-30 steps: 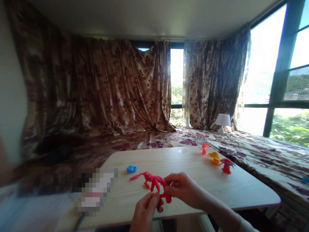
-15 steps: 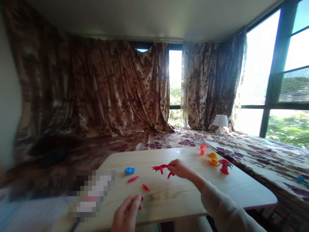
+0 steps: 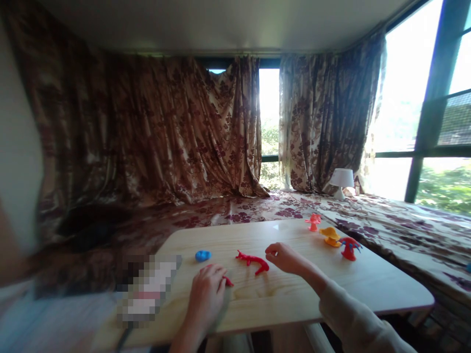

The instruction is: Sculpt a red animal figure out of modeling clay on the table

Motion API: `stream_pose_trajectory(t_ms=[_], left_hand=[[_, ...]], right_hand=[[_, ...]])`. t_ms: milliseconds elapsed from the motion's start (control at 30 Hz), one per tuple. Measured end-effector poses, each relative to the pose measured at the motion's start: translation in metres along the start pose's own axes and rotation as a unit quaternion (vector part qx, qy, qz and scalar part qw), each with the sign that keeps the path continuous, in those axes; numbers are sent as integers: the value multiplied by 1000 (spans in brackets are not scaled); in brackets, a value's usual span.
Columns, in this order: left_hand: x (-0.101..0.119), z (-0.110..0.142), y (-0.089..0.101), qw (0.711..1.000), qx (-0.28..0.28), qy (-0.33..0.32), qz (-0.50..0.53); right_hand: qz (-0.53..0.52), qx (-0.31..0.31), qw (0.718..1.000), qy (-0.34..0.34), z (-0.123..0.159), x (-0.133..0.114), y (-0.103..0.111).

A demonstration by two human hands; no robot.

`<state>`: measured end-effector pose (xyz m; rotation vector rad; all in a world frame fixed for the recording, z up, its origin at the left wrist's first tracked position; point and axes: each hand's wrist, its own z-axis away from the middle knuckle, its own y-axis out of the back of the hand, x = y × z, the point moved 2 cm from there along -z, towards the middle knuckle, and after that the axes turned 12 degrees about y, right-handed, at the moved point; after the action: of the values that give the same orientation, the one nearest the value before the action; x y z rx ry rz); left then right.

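My left hand (image 3: 208, 287) lies low over two small red clay pieces, fingers bent down and closed on one. A pointed red clay piece (image 3: 228, 281) shows beside its fingertips; the other piece is mostly hidden behind the fingers. A longer red clay figure (image 3: 253, 261), with a branched end and short legs, rests on the tabletop (image 3: 287, 294) between my hands. Just right of this figure, apart from it, hovers my right hand (image 3: 282, 257), its fingers curled together with nothing visible in them. A rounded blue clay lump (image 3: 202, 256) sits beyond my left hand.
At the table's right stand a pink clay figure (image 3: 314, 222), a yellow one (image 3: 330, 237) and a red-and-blue one (image 3: 349, 248). A blurred-out object with a cord (image 3: 125, 338) occupies the left side. Behind are a patterned cover (image 3: 243, 211) and a white lamp (image 3: 341, 179).
My right hand has let go of the red clay figure, which now lies on the table. My left hand has moved forward onto the small red pieces. The view has shifted slightly.
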<state>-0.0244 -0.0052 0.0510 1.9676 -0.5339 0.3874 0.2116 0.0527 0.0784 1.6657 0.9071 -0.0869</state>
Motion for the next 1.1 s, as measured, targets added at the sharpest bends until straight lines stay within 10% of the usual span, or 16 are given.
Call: stream_pose_trajectory(t_ms=[133, 333, 1100], left_hand=[[14, -3, -2, 999, -43, 25, -3], [54, 35, -11, 934, -170, 110, 295], [61, 52, -8, 898, -199, 130, 370]], right_hand=[[-49, 82, 993, 75, 42, -15, 3], [-205, 122, 964, 118, 85, -51, -27], [-161, 134, 966, 154, 91, -78, -31]])
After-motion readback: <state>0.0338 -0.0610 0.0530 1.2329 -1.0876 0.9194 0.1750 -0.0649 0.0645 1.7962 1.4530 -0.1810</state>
